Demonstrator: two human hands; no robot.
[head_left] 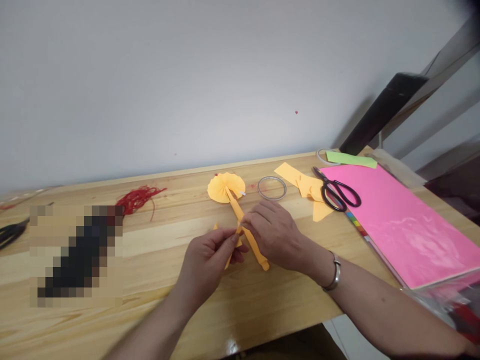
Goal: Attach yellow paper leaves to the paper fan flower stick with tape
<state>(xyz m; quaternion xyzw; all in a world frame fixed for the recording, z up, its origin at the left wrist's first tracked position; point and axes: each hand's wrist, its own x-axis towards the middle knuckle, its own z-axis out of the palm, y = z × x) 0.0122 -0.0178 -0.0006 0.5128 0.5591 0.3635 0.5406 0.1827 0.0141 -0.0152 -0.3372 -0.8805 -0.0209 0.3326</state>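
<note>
Fingers closed, my left hand [210, 257] pinches a small folded piece of orange paper [228, 261] above the wooden table. My right hand [272, 232] meets it from the right, its fingertips closed at the upper end of the same piece. Beneath and between the hands lies a rolled orange paper stick [254, 245], its middle partly hidden by the fingers. At the stick's far end is a round pleated orange paper fan [221, 189], with a small whitish bit at its right edge.
A tape ring [272, 188] lies right of the fan. Orange scraps [290, 174], black scissors [339, 195], pink paper [397, 220] and a green strip [350, 159] are at right. Red threads [138, 200] and a blurred dark object [82, 255] are at left.
</note>
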